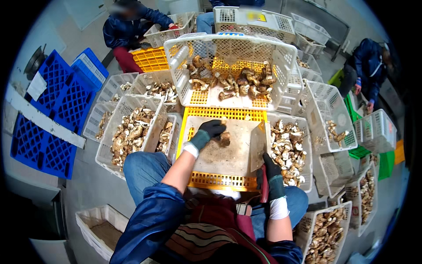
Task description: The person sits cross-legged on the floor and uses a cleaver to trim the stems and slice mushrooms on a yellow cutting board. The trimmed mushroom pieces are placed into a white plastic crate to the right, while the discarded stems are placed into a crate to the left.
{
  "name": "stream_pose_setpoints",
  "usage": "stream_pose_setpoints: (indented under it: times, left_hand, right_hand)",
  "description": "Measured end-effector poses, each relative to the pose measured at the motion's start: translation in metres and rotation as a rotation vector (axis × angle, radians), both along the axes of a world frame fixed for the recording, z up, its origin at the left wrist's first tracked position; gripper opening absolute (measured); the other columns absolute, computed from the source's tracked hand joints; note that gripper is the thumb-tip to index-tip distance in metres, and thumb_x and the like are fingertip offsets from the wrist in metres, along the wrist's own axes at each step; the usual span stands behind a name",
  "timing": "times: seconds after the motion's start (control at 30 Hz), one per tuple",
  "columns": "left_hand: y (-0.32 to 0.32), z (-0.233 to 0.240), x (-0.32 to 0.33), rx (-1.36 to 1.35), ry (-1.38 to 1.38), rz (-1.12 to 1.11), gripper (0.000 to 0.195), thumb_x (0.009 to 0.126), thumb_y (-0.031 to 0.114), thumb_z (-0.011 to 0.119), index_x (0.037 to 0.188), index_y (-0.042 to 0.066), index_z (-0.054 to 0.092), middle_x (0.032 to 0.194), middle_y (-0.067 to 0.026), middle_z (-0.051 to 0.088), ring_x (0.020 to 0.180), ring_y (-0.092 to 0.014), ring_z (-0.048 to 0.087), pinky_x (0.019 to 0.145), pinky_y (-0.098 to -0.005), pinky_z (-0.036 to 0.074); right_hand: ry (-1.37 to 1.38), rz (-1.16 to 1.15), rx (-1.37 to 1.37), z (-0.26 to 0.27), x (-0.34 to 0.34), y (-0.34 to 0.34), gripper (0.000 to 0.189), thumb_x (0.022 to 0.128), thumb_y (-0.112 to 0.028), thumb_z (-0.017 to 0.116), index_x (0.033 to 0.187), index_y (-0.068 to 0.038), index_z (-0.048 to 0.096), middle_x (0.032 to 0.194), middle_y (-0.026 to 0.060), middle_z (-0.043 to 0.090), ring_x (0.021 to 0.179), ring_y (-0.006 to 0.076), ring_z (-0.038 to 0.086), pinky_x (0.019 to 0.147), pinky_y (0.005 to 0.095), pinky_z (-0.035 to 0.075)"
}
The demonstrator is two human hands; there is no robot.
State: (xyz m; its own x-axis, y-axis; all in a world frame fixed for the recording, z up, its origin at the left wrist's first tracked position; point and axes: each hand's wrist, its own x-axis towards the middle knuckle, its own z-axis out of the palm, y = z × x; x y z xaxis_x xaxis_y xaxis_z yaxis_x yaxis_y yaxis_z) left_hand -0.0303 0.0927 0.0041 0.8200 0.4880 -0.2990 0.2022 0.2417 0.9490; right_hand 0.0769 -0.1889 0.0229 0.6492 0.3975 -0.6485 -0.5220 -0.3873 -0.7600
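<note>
My left hand (211,130), in a dark glove with a green cuff, is at the upper middle of a worn cutting board (227,158) laid on a yellow plastic crate (227,114). Its fingertips are at a pale mushroom stem piece (224,121); whether they grip it is unclear. Just below them lies a brown mushroom piece (225,139). My right hand (270,175), gloved alike, is closed on the red handle of a cleaver (258,147), its broad blade upright over the board's right side. A tilted white crate (230,102) with whole mushrooms (244,82) stands beyond the board.
White crates of mushroom pieces flank the board at left (132,133) and right (288,151). More crates stand at far right, with whole mushrooms (324,234) at lower right. Blue pallets (52,115) lie at left. Co-workers sit at upper left (132,33), top centre and right (367,66).
</note>
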Motion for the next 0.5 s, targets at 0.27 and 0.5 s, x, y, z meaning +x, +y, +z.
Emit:
stream_pose_setpoints:
  times: [0.27, 0.5]
  left_hand:
    - [-0.001, -0.027, -0.043, -0.426, -0.561, -0.152, 0.067, 0.082, 0.013, 0.061, 0.136, 0.002, 0.024, 0.129, -0.0158, 0.042, 0.113, -0.026, 0.047, 0.098, -0.0389, 0.037]
    - [0.003, -0.047, -0.047, -0.627, -0.502, -0.001, 0.058, 0.084, 0.013, 0.058, 0.134, 0.003, 0.03, 0.114, -0.0132, 0.053, 0.1, -0.025, 0.055, 0.088, -0.0417, 0.046]
  right_hand:
    - [0.098, 0.05, -0.029, 0.014, -0.012, 0.003, 0.049, 0.075, -0.056, 0.059, 0.059, -0.011, 0.047, 0.045, 0.0064, 0.046, 0.032, 0.0203, 0.045, 0.031, 0.0326, 0.037]
    - [-0.282, 0.229, 0.032, 0.003, -0.021, 0.002, 0.045, 0.078, -0.049, 0.059, 0.075, -0.004, 0.058, 0.056, 0.0098, 0.055, 0.046, 0.02, 0.053, 0.045, 0.0322, 0.044]
